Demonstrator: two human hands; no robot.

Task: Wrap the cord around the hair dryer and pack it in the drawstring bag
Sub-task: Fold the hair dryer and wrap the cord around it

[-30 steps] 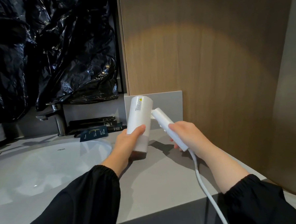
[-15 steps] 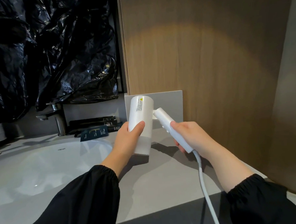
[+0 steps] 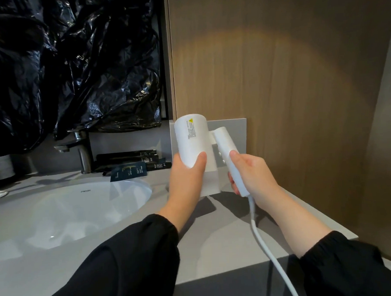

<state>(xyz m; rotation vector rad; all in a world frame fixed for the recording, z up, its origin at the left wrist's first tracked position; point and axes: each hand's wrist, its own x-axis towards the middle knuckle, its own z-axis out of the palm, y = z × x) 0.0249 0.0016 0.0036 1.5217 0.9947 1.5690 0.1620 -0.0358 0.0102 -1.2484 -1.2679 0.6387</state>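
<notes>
White hair dryer (image 3: 198, 147), barrel (image 3: 189, 134) in left fingers (image 3: 199, 162), handle (image 3: 223, 144) in right fingers (image 3: 235, 157).

I'm in a bathroom, and it looks like a hotel one. A white oval basin (image 3: 80, 210) is sunk into the grey tabletop (image 3: 217, 241), with a metal tap (image 3: 82, 151) standing behind it. Small black toiletry tubes (image 3: 124, 156) and a dark sachet (image 3: 128, 173) lie together beside the tap. Wood panelling (image 3: 277, 87) covers the wall, and the white hair dryer (image 3: 191, 143) suits such a room.
</notes>
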